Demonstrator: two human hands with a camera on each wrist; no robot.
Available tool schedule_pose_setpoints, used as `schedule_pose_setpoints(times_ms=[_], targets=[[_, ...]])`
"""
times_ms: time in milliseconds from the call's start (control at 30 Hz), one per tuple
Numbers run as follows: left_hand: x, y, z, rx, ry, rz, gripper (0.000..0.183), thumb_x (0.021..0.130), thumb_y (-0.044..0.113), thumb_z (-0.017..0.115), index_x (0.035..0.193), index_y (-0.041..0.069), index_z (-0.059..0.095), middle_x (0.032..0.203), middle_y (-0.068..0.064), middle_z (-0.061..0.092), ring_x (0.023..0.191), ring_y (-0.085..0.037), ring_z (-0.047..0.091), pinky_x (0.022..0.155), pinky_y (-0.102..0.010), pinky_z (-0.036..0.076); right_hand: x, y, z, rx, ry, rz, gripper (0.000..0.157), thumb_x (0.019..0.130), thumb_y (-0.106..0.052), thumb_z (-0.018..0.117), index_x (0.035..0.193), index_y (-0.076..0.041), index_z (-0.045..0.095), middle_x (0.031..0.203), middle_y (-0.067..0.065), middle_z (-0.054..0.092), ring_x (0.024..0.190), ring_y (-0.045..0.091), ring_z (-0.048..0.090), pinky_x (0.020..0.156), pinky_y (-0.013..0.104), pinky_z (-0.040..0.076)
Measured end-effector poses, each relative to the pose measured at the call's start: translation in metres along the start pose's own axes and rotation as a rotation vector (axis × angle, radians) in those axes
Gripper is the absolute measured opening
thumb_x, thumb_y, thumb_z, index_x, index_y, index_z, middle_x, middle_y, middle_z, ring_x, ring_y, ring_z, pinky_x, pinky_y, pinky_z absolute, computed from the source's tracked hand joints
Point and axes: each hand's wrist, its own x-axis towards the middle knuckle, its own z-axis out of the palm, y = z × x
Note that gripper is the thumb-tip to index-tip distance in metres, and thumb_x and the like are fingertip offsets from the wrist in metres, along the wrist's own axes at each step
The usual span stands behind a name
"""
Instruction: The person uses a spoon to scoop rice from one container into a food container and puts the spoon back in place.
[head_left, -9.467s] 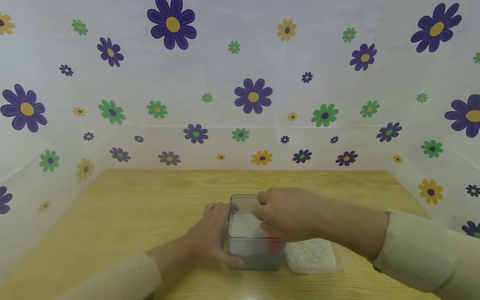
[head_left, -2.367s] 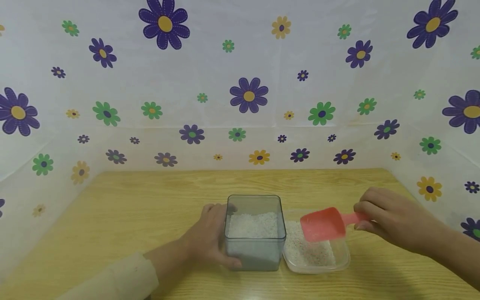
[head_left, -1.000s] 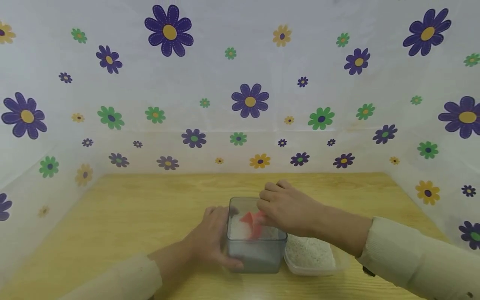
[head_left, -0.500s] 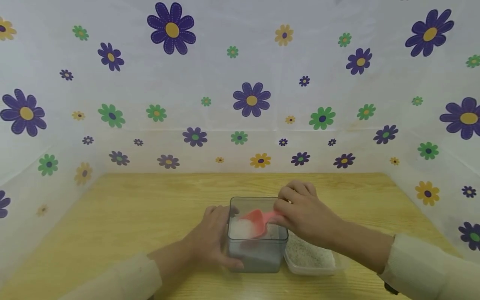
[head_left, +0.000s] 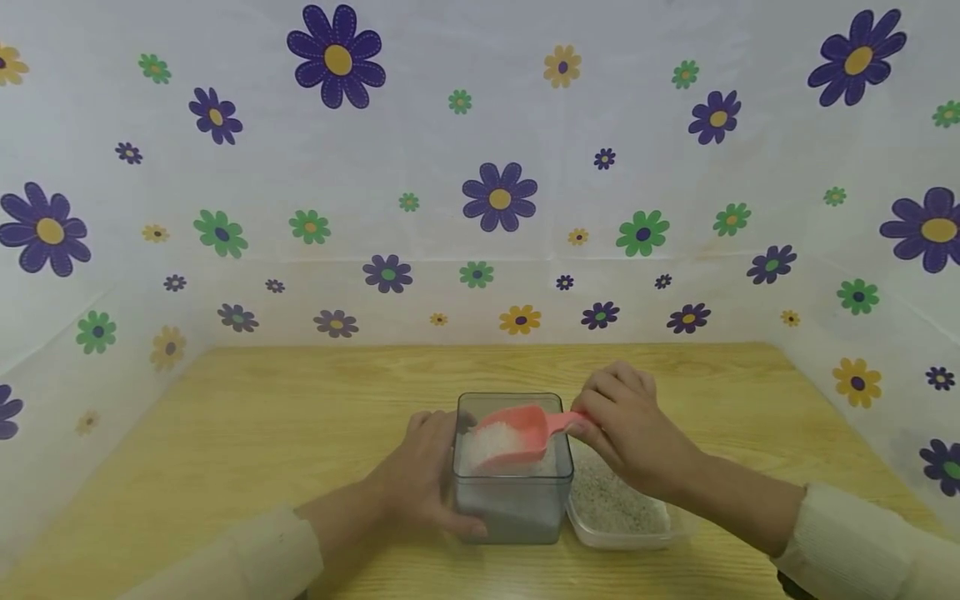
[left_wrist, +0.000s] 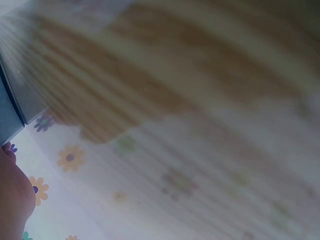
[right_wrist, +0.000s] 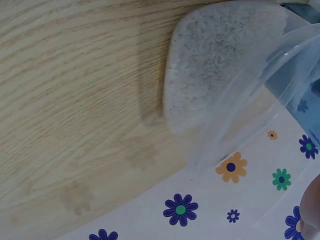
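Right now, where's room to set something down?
Bare: the yellow wood-grain table left of the left hand, and the strip between the square grey transparent bin and flowered white cloth. Crowded: around the bin, clear plastic tub and pink plastic scoop.

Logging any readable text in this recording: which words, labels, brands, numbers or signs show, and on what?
None that I can read.
The gray box, pink scoop and clear tub show no lettering.
The cloth bears only printed flowers.
The left hand covers part of the box.

The head view looks dim; streaky blur smears the left wrist view.
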Motion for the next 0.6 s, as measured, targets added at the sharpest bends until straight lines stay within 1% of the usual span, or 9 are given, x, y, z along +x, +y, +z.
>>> schedule_pose_setpoints(times_ms=[133, 267, 433, 600], targets=[[0.0, 0.001, -0.001, -0.025, -0.005, -0.017, 0.111, 0.061, 0.088, 0.067, 0.136, 0.01, 0.039, 0.125, 0.001, 0.054, 0.115, -0.013, 0.048, 0.103, -0.043, 0.026, -0.003, 0.004, -0.003, 0.013, 0.047, 0.006, 0.029, 0.104, -0.039, 0.047, 0.087, -0.019, 0.06, 0.092, -0.008, 0.053, 0.097, 0.014, 0.039, 0.086, 0.045, 0.028], [-0.001, 0.002, 0.0, -0.02, 0.009, -0.016, 0.112, 0.062, 0.087, 0.067, 0.137, 0.009, 0.039, 0.126, -0.002, 0.054, 0.115, -0.015, 0.049, 0.104, -0.045, 0.027, -0.005, 0.009, -0.01, 0.011, 0.104, -0.011, 0.036, 0.105, -0.042, 0.042, 0.087, -0.017, 0.061, 0.092, -0.008, 0.054, 0.096, 0.015, 0.04, 0.083, 0.044, 0.029], [-0.001, 0.0, 0.001, -0.003, 0.018, -0.01, 0.113, 0.062, 0.087, 0.067, 0.137, 0.007, 0.04, 0.127, -0.004, 0.055, 0.116, -0.016, 0.05, 0.104, -0.045, 0.027, -0.009, 0.017, -0.023, 0.019, 0.157, -0.028, 0.044, 0.104, -0.047, 0.038, 0.086, -0.014, 0.061, 0.089, -0.006, 0.054, 0.096, 0.016, 0.041, 0.083, 0.043, 0.028], [-0.001, 0.001, 0.001, -0.005, 0.022, -0.011, 0.115, 0.062, 0.089, 0.064, 0.138, 0.006, 0.04, 0.128, -0.006, 0.055, 0.116, -0.017, 0.05, 0.105, -0.044, 0.027, -0.02, 0.027, -0.039, 0.009, 0.185, -0.019, 0.042, 0.105, -0.044, 0.041, 0.084, -0.013, 0.059, 0.088, -0.005, 0.054, 0.095, 0.017, 0.041, 0.083, 0.043, 0.028]])
